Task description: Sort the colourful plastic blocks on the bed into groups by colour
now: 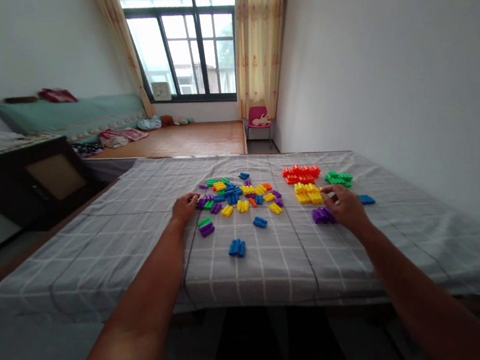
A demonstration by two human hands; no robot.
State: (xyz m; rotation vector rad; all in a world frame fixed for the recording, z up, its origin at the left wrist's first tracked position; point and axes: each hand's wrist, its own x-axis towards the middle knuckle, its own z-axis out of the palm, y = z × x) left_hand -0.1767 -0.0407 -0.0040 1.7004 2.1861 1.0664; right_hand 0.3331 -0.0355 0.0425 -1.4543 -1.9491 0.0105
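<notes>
My left hand (183, 208) is at the left edge of a mixed heap of small ridged plastic blocks (233, 193). Its fingers are curled close to some purple blocks (208, 198); what they hold, if anything, is hidden. My right hand (347, 206) reaches over the sorted groups on the right, thumb and fingers drawn together at the right end of the yellow pile (307, 194). Whether a block sits in that pinch is too small to see. Purple blocks (324, 215) lie just below this hand, and a green pile (338, 178) is behind it.
An orange-red pile (301, 174) stands behind the yellow one. Blue blocks (366, 199) lie right of my right hand. Single blue pieces (237, 248) lie nearer the front. A grey checked cloth (136, 255) covers the table. Beyond are a low bed platform (202, 135) and pink chair (258, 113).
</notes>
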